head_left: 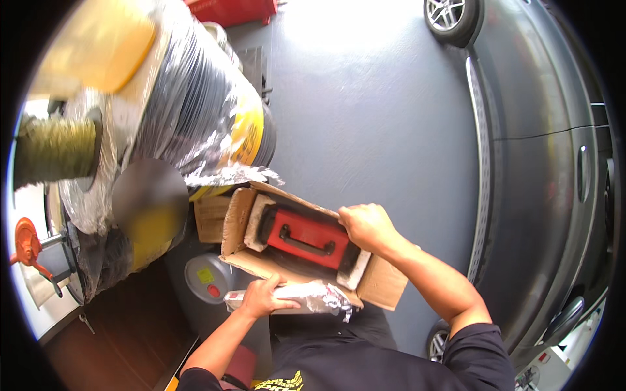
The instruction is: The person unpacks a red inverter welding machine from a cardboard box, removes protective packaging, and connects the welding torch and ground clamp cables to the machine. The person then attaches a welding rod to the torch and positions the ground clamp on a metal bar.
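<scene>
An opened cardboard box (385, 287) is in front of me, its flaps folded outward. Inside lies a red case-like unit (300, 240) with a black carrying handle and black ends, between pale foam end pieces (259, 225). My right hand (368, 227) is closed at the box's far right edge, its fingertips partly hidden. My left hand (261, 298), at the near side, grips a long flat piece wrapped in crinkled clear plastic (319, 296). Whether that piece is a box flap or a separate package, I cannot tell.
On the left, large plastic-wrapped cable reels (189, 98) stand near a spool of yellowish rope (59, 150). Below are a grey lidded bucket (208, 279) and a smaller carton (212, 219). A dark grey car (541, 150) is parked along the right, beside the grey floor (365, 117).
</scene>
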A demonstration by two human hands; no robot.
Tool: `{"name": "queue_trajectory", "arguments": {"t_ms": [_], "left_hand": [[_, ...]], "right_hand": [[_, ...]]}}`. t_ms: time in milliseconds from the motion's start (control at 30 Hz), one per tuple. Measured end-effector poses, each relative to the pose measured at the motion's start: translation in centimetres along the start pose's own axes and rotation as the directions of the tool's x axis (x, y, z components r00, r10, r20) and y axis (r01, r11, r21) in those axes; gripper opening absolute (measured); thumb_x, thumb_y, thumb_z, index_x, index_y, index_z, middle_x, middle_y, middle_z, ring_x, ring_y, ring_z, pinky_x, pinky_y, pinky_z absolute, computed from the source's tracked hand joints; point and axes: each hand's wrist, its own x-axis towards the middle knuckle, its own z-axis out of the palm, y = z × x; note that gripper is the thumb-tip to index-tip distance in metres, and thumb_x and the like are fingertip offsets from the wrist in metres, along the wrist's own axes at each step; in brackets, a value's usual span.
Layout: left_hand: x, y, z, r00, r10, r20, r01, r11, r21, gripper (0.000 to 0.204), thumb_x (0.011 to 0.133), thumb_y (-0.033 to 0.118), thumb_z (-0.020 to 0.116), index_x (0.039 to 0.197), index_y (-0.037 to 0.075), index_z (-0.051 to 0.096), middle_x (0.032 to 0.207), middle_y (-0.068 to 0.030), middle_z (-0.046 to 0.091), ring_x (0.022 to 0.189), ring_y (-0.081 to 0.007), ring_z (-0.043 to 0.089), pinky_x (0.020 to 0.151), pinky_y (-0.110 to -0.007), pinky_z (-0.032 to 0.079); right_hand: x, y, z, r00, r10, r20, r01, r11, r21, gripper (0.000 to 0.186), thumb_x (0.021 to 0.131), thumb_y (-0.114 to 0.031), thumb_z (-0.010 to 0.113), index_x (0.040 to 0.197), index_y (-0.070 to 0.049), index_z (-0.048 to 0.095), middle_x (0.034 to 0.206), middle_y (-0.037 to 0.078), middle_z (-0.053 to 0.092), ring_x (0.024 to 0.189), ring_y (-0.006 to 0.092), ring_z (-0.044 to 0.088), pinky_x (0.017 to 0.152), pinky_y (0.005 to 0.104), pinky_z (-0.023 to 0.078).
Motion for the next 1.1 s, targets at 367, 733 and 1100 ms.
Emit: {"name": "queue_trajectory", "arguments": {"t_ms": [367,733,1100], "left_hand": [[11.9,0.9,-9.8,0.963,0.154,0.221,-0.117,0.978,-0.171,0.069,0.069,0.068,0.082,0.095,0.007,0.064,0.078,-0.0185,0.071,0.078,-0.0404,0.070,0.071,-0.047,0.054],[45.8,14.6,-22.2,0.878,0.365,0.311,-0.358,0.930,-0.082,0.073,0.071,0.075,0.076,0.097,0.009,0.061,0.070,-0.0186,0.067,0.073,-0.0411,0.069,0.065,-0.049,0.052],[77.8,18.4,-42.2,0.876,0.449,0.178,-0.446,0.893,-0.059,0.068,0.072,0.070,0.079,0.099,0.010,0.061,0.073,-0.0166,0.068,0.075,-0.0398,0.068,0.066,-0.048,0.050]], "right_hand": [[4.2,-0.8,-11.1,0.959,0.279,-0.050,-0.284,0.940,-0.189,0.019,0.094,-0.024,0.062,0.089,-0.007,0.068,0.082,0.019,0.071,0.081,0.0406,0.069,0.074,0.0517,0.055],[16.6,15.1,-35.0,0.806,0.490,-0.330,-0.539,0.840,-0.068,0.023,0.091,-0.024,0.068,0.083,-0.003,0.064,0.076,0.023,0.066,0.077,0.0456,0.065,0.067,0.0526,0.050],[43.2,27.7,-56.1,0.821,0.390,-0.416,-0.480,0.866,-0.136,0.023,0.091,-0.026,0.068,0.084,-0.004,0.065,0.077,0.021,0.067,0.078,0.0439,0.066,0.068,0.0524,0.050]]}}
